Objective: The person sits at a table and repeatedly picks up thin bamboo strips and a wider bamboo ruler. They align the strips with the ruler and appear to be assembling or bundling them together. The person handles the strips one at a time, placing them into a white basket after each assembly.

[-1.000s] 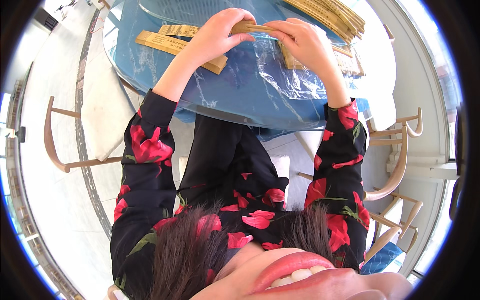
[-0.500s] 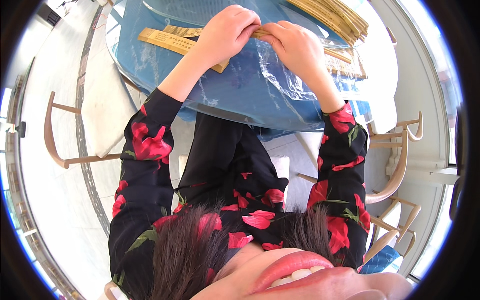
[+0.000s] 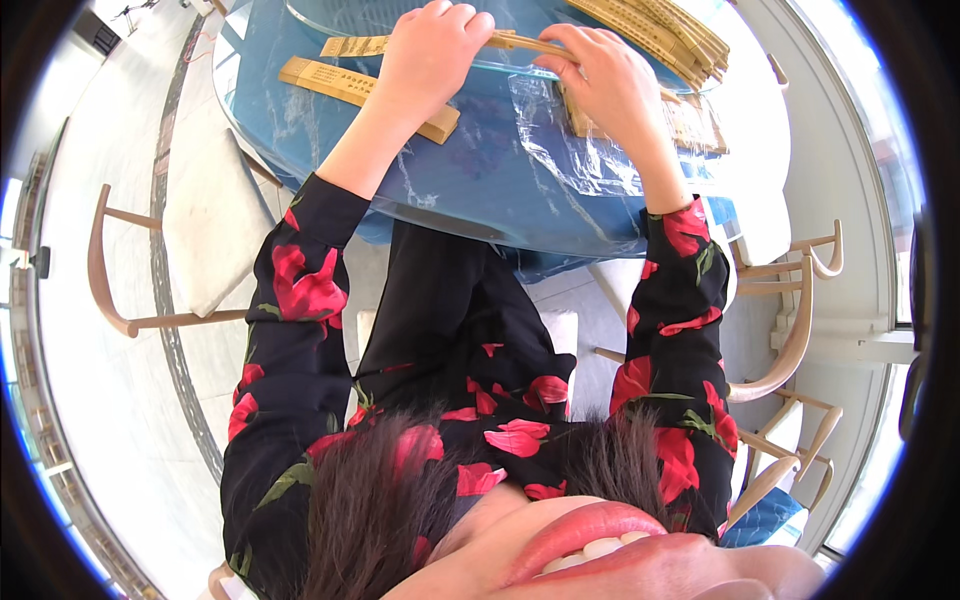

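Both my hands are raised over the blue table, gripping a slim tan strip (image 3: 522,42) that spans the gap between them. My left hand (image 3: 437,58) is closed around its left part. With thumb and fingers my right hand (image 3: 607,78) pinches the right end. On the far side of my left hand a flat printed tan piece (image 3: 355,46) sticks out; whether it joins the held strip I cannot tell. Below my left wrist lies a long narrow printed tan box (image 3: 335,79), its middle hidden by the forearm.
A stack of long yellow-tan strips (image 3: 665,38) lies at the far right. Crumpled clear plastic film (image 3: 555,135) and tan pieces (image 3: 697,125) are by my right wrist. The glass-topped table (image 3: 480,185) has a curved edge. Wooden chairs (image 3: 205,235) stand around it.
My hands have moved apart and slightly away from me, showing more of the strip between them. The printed piece beside my left hand has shifted farther away. The box stays about where it was.
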`<state>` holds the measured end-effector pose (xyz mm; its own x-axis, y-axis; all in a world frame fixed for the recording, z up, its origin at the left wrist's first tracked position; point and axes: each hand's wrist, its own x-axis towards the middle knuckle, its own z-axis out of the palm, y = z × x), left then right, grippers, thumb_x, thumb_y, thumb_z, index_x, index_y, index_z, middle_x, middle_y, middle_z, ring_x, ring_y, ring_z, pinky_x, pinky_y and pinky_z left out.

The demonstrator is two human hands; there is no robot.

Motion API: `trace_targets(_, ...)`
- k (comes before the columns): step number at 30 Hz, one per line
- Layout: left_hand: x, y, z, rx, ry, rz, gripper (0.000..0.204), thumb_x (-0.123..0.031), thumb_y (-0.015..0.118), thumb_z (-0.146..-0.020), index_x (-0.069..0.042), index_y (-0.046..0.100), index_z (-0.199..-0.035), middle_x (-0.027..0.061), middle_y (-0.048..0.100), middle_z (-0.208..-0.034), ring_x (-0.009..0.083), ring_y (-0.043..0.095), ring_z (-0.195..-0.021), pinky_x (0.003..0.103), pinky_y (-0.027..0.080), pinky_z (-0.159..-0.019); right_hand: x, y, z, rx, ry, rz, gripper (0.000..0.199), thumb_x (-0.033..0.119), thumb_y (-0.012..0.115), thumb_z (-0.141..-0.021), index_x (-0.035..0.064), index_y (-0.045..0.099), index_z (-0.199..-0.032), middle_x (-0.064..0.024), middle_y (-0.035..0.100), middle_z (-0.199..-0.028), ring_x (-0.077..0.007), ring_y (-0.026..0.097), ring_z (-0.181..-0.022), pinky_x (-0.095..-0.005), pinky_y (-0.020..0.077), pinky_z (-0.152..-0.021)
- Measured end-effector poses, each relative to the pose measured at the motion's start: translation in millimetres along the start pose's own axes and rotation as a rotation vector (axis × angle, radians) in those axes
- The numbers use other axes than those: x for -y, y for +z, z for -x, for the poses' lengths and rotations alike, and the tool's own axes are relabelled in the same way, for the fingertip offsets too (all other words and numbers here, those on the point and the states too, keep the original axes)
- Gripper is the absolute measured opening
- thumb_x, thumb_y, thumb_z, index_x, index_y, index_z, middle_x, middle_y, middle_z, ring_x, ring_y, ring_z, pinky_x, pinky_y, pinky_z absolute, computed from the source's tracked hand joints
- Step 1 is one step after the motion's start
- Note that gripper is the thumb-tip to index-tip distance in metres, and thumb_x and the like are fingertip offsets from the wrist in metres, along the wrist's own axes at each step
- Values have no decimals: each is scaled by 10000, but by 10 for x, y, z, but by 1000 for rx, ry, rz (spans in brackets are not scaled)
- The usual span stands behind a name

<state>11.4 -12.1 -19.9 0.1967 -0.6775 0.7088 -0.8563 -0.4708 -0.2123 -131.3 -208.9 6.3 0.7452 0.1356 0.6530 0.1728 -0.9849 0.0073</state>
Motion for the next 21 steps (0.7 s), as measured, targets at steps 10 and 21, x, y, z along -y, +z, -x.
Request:
trace_targets(10, 126, 21, 14, -145, -92, 48, 249, -71, 652, -869, -126, 647, -1112, 12, 677, -994, 251, 640, -975, 394, 538, -814, -573, -140, 101, -241, 780, -1142, 786, 699, 353, -1047, 142, 396, -1600, -119, 477, -1548, -248, 437, -1390, -449, 331, -1132)
trace_targets(21, 155, 51, 80, -41, -89, 41, 222, -82, 665, -871, -122, 635, -1088, 11, 681, -978, 243, 656, -974, 414, 521, -835, -366, 128, 55, -287, 568, -1159, 357, 410, 567, -1070, 103, 721, -1167, 10, 641, -838, -132, 607, -753, -284, 457, -656)
